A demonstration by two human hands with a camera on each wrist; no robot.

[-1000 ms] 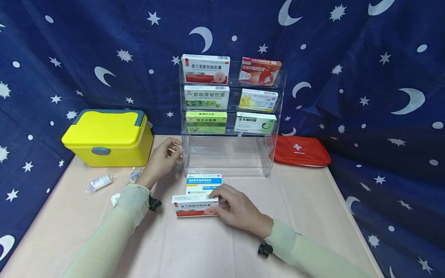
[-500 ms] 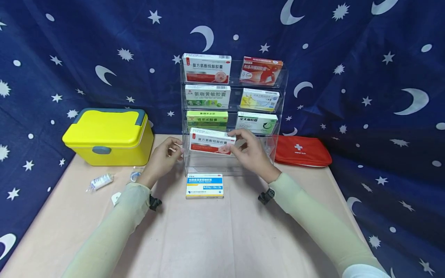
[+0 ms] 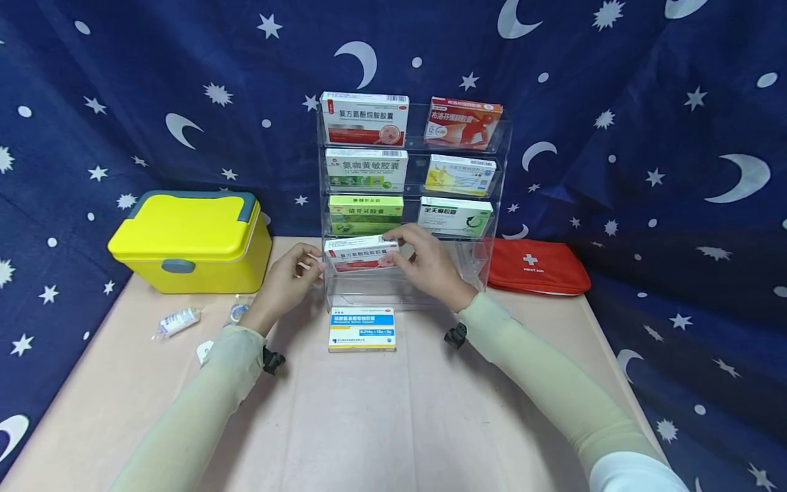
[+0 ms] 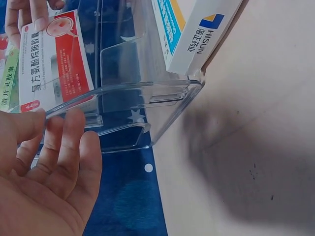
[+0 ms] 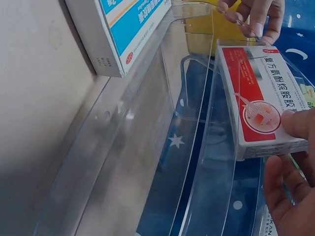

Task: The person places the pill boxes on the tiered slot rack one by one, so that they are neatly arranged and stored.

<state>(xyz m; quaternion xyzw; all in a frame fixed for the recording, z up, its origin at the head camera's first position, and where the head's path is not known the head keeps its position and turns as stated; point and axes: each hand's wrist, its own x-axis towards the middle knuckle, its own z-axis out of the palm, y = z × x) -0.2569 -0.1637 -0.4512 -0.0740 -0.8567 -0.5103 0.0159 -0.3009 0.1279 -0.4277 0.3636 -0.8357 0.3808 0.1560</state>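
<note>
A red-and-white medicine box (image 3: 359,258) sits slightly tilted at the left of the clear display rack's (image 3: 406,294) fourth tier from the top. My right hand (image 3: 425,263) pinches its right end between thumb and fingers; the right wrist view shows the thumb on the front face of the medicine box (image 5: 261,98). With thumb and fingers, my left hand (image 3: 289,281) grips the rack's left side edge, seen closely in the left wrist view beside the rack (image 4: 147,93). A blue-and-white medicine box (image 3: 361,330) lies on the table just before the rack.
Several medicine boxes, such as a green one (image 3: 365,215), fill the upper tiers. At left stand a yellow case (image 3: 184,239), a wrapped bandage roll (image 3: 178,322) and a small blue-and-white item (image 3: 238,312). A red first-aid pouch (image 3: 537,268) lies right of the rack.
My right hand has lifted the red-and-white medicine box from the table, carried it up to the rack, then moved it left and slightly down into the tier. The left hand has stayed at the rack's side.
</note>
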